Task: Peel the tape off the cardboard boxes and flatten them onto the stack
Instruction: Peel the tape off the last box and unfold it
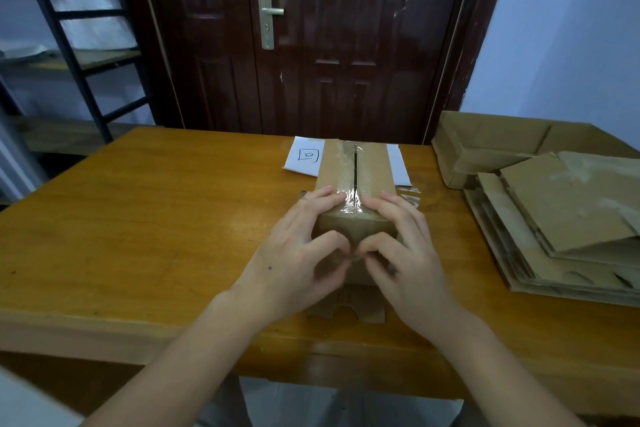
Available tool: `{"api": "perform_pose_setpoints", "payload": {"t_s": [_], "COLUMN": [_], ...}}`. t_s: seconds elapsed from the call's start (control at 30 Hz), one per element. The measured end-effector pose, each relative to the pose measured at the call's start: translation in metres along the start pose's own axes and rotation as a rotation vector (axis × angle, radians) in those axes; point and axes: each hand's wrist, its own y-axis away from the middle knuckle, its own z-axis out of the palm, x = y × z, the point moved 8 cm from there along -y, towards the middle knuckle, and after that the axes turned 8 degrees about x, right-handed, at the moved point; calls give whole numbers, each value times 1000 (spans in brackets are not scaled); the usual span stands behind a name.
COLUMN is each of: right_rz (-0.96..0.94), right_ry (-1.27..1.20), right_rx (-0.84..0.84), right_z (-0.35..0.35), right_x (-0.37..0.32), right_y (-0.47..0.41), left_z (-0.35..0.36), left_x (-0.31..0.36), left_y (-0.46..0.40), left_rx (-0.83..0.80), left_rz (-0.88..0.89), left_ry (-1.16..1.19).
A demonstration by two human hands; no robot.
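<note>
A small brown cardboard box [356,177] stands in the middle of the wooden table [138,218], its top seam covered by clear tape [351,199] that crinkles at the near edge. My left hand [298,253] holds the box's near left corner, fingers on top and thumb curled on the front face. My right hand [405,250] mirrors it on the near right corner, thumb and forefinger pinching at the front face by the tape's end. The stack of flattened boxes [568,218] lies at the table's right.
A white paper sheet [306,158] with a drawn symbol lies under the box's far side. Loose tape scraps [410,196] lie right of the box. An open shallow carton [485,146] sits behind the stack. A dark door and a metal shelf stand beyond the table.
</note>
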Motion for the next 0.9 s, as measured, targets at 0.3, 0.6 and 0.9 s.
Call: {"api": "perform_pose_setpoints", "payload": {"t_s": [0.3, 0.6, 0.9], "right_rz": [16, 53, 99], "right_ry": [-53, -17, -94], "right_rx": [-10, -56, 14], "right_z": [-1, -8, -11], "right_x": [-1, -3, -2], "right_y": [0, -7, -8], "left_z": [1, -3, -15], "left_x": [-4, -1, 2], "left_y": [-2, -4, -7], "left_rx": [10, 72, 16], "left_rz": [13, -4, -72], "left_ry": [-50, -39, 4]}}
